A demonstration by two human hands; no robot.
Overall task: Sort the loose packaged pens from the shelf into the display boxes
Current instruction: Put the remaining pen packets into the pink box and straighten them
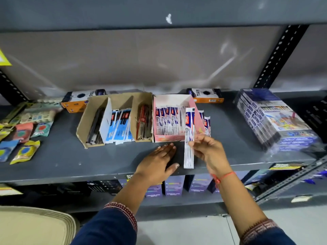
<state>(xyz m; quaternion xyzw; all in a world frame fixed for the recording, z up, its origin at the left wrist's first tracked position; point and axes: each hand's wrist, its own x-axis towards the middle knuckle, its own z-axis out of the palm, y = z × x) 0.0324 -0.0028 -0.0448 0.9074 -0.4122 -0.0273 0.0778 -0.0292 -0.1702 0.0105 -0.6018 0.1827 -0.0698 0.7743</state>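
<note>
In the head view, a single packaged pen (189, 138) is pinched upright between the thumb and fingers of the right hand (207, 149), held over the front lip of the pink display box (192, 103), just in front of the row of like packets already standing inside it. The left hand (159, 160) lies flat and spread on the shelf (88, 165), clamped on nothing, at about 8 o'clock from the held packet. More loose packets (206, 123) lie just outside the pink box's right wall, at 2 o'clock from the right hand. The brown divided box (85, 117) stands touching the pink box at its 9 o'clock side, with dark, blue and red packets in separate compartments.

Risk, as judged from here: the packet is long, thin and held only near its middle, so it could swing or slip as it is lowered and catch on the box's front lip. The packets inside stand closely packed; if the new one is pushed in at an angle, neighbours could be bent or tipped forward. The light cardboard box could also slide back, since it is not steadied.

The shelf is grey painted metal, scuffed, carried on perforated dark uprights, with a pale back panel. Small coloured pouches (23, 138) lie at 9 o'clock, a wrapped stack of boxes (276, 121) at 3 o'clock, and further stock on the shelf below.
</note>
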